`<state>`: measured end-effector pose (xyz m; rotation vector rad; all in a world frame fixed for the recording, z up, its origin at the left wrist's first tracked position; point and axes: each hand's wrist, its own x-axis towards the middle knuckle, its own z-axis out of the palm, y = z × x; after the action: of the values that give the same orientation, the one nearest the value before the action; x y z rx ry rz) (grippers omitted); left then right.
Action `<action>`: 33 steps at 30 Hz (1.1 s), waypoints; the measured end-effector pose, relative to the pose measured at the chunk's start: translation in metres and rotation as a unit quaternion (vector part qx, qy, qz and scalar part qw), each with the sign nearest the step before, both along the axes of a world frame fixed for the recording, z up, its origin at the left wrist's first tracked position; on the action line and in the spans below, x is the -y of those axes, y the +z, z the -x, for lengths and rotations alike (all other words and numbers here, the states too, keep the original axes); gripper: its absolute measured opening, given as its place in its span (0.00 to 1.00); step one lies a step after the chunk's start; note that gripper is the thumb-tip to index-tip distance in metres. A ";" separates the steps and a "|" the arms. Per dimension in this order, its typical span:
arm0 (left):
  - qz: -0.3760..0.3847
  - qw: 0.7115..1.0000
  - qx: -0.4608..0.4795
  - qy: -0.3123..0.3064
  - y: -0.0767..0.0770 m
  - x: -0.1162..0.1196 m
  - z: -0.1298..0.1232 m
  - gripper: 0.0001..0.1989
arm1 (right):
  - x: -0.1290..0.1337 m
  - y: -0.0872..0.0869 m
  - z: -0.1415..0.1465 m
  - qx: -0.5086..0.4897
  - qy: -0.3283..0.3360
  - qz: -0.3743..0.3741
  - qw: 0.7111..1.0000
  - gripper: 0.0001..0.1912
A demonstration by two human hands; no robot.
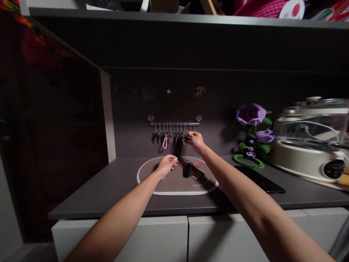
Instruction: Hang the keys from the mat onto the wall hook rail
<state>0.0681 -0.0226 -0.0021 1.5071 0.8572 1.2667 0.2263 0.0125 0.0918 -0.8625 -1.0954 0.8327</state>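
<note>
A clear hook rack (174,124) is fixed to the dark back wall, with several bunches of keys (178,137) hanging from it. One bunch carries a pink loop strap (165,142). My right hand (195,141) is at the right end of the row, its fingers pinched on a bunch of keys there. Lower down, my left hand (167,165) hovers over an oval brown mat (152,187) with its fingers curled together; whatever it may hold is hidden. Just right of it, a black car key fob (187,170) with a ring lies on the mat beside small red-and-dark items (196,169).
On the counter (103,193) to the right lie a black phone-like slab (263,180), purple crochet flowers (251,114) and a white appliance with a clear top (308,156). A loaded shelf (174,17) overhangs above. White cabinet doors (163,236) are below.
</note>
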 end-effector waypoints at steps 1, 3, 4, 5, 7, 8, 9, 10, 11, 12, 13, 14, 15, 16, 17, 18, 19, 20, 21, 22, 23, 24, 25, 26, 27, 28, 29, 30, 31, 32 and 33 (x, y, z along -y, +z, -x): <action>-0.002 1.000 -0.001 0.003 0.000 0.000 0.000 0.10 | -0.003 0.002 0.000 -0.004 -0.002 0.003 1.000 0.04; -0.007 1.000 -0.004 0.007 0.000 0.000 0.000 0.10 | -0.008 0.006 0.000 -0.007 -0.008 0.008 1.000 0.05; -0.010 1.000 -0.007 0.006 0.000 -0.001 0.000 0.11 | -0.010 0.008 0.001 -0.006 -0.012 0.011 1.000 0.05; -0.011 1.000 -0.010 0.004 -0.001 -0.002 0.000 0.11 | -0.012 0.010 0.001 -0.005 -0.018 0.013 1.000 0.06; -0.013 1.000 -0.015 0.001 -0.002 -0.003 0.000 0.11 | -0.016 0.014 0.003 -0.003 -0.031 0.017 0.999 0.06; -0.012 1.000 -0.016 0.000 -0.003 -0.004 0.000 0.11 | -0.017 0.016 0.003 -0.004 -0.037 0.020 0.999 0.07; -0.011 1.000 -0.015 0.000 -0.003 -0.004 0.000 0.11 | -0.019 0.018 0.004 -0.008 -0.043 0.025 0.999 0.07; -0.009 1.000 -0.013 0.001 -0.003 -0.005 0.000 0.11 | -0.020 0.020 0.004 -0.015 -0.048 0.030 0.998 0.07; -0.007 1.000 -0.009 0.001 -0.003 -0.005 0.000 0.11 | -0.022 0.021 0.004 -0.022 -0.051 0.035 0.998 0.07; -0.004 1.000 -0.005 0.000 -0.004 -0.005 0.000 0.11 | -0.023 0.022 0.004 -0.028 -0.052 0.039 0.997 0.07; -0.002 1.000 -0.001 -0.003 -0.004 -0.005 0.001 0.12 | -0.024 0.023 0.004 -0.033 -0.052 0.043 0.997 0.07; -0.001 1.000 0.002 -0.005 -0.004 -0.006 0.001 0.12 | -0.025 0.023 0.004 -0.036 -0.053 0.046 0.997 0.07; -0.002 1.000 0.004 -0.008 -0.004 -0.006 0.001 0.12 | -0.026 0.024 0.004 -0.037 -0.053 0.049 0.997 0.07; -0.002 1.000 0.006 -0.010 -0.004 -0.006 0.001 0.13 | -0.027 0.024 0.004 -0.038 -0.053 0.051 0.997 0.07; -0.003 1.000 0.007 -0.011 -0.005 -0.007 0.001 0.13 | -0.028 0.024 0.004 -0.038 -0.053 0.054 0.996 0.07; -0.002 1.000 0.008 -0.011 -0.005 -0.007 0.001 0.13 | -0.028 0.024 0.005 -0.040 -0.054 0.058 0.996 0.07; 0.000 1.000 0.009 -0.011 -0.005 -0.008 0.001 0.13 | -0.029 0.024 0.005 -0.041 -0.056 0.061 0.996 0.08; 0.002 1.000 0.009 -0.011 -0.005 -0.008 0.001 0.13 | -0.029 0.024 0.005 -0.042 -0.057 0.063 0.995 0.08; 0.003 1.000 0.010 -0.012 -0.005 -0.008 0.001 0.12 | -0.029 0.024 0.005 -0.042 -0.059 0.065 0.995 0.08; 0.003 1.000 0.011 -0.012 -0.005 -0.007 0.001 0.12 | -0.030 0.023 0.005 -0.042 -0.060 0.066 0.995 0.08; 0.004 1.000 0.012 -0.012 -0.005 -0.007 0.001 0.12 | -0.030 0.023 0.005 -0.041 -0.061 0.066 0.995 0.08; 0.003 1.000 0.013 -0.012 -0.005 -0.007 0.001 0.12 | -0.030 0.022 0.005 -0.040 -0.060 0.066 0.995 0.08; 0.004 1.000 0.012 -0.012 -0.005 -0.007 0.001 0.12 | -0.031 0.021 0.005 -0.038 -0.060 0.066 0.995 0.08; 0.004 1.000 0.011 -0.011 -0.005 -0.007 0.002 0.11 | -0.032 0.020 0.004 -0.037 -0.062 0.066 0.995 0.07; 0.004 1.000 0.010 -0.011 -0.005 -0.007 0.002 0.11 | -0.032 0.019 0.004 -0.036 -0.064 0.067 0.995 0.07; 0.005 1.000 0.009 -0.011 -0.005 -0.007 0.002 0.11 | -0.033 0.018 0.004 -0.034 -0.066 0.067 0.995 0.07; 0.005 1.000 0.008 -0.011 -0.005 -0.007 0.002 0.10 | -0.034 0.016 0.004 -0.031 -0.068 0.067 0.995 0.06; 0.005 1.000 0.007 -0.012 -0.005 -0.008 0.002 0.10 | -0.034 0.015 0.003 -0.027 -0.069 0.066 0.995 0.06; 0.006 1.000 0.007 -0.012 -0.005 -0.008 0.002 0.09 | -0.035 0.013 0.003 -0.023 -0.071 0.066 0.995 0.06; 0.006 1.000 0.007 -0.012 -0.005 -0.008 0.002 0.09 | -0.037 0.010 0.003 -0.018 -0.073 0.065 0.995 0.06; 0.007 1.000 0.007 -0.012 -0.005 -0.008 0.002 0.09 | -0.038 0.008 0.002 -0.011 -0.076 0.061 0.995 0.06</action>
<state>0.0662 -0.0147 -0.0067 1.4917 0.8351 1.2503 0.2245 0.0508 0.0996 -1.0229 -0.9548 0.7864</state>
